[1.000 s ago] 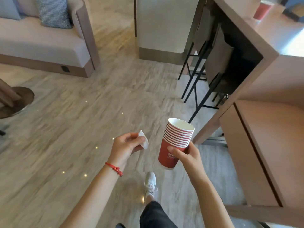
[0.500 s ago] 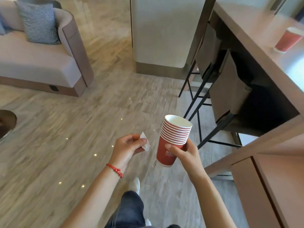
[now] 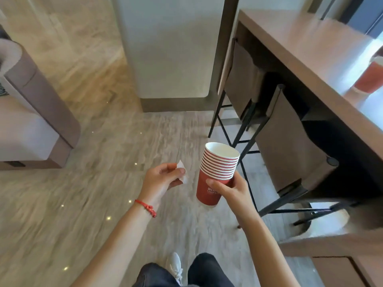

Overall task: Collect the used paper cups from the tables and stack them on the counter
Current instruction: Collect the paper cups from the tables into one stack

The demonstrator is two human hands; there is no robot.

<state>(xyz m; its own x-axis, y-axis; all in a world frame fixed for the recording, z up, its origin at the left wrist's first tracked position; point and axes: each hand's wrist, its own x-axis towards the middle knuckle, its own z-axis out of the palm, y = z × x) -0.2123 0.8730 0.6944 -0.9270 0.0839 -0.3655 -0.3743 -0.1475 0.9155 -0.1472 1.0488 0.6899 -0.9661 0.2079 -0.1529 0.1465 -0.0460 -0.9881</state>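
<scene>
Cups [image 3: 217, 172], red paper ones nested into a single stack, sit slightly right of the frame's centre, held in the air above the floor [image 3: 83, 204]. Your right hand [image 3: 232, 189] grips the lowest cup from the right, thumb across its printed front and fingers curled behind it; the stack leans a little toward the upper right, its white inside showing at the top. Your left hand [image 3: 161, 181], just left of the stack and not touching it, pinches a small piece of white paper [image 3: 182, 172] between thumb and curled fingers. A red cord bracelet [image 3: 147, 207] circles that wrist.

Along the right of the frame runs the brown counter [image 3: 300, 50], seen from above. On it at the far right edge stands another red cup [image 3: 371, 77], blurred and partly cut off, well apart from the stack in your hand. Two brown stools [image 3: 290, 141] on thin black legs are tucked under the counter's near edge. A pale pillar [image 3: 170, 48] with a dark base fills the upper centre, and part of a sofa [image 3: 31, 121] occupies the left edge. At the bottom centre your dark trouser legs [image 3: 186, 272] and one white shoe [image 3: 175, 266] show above the wood-grain floor, which carries small bright dots of light.
</scene>
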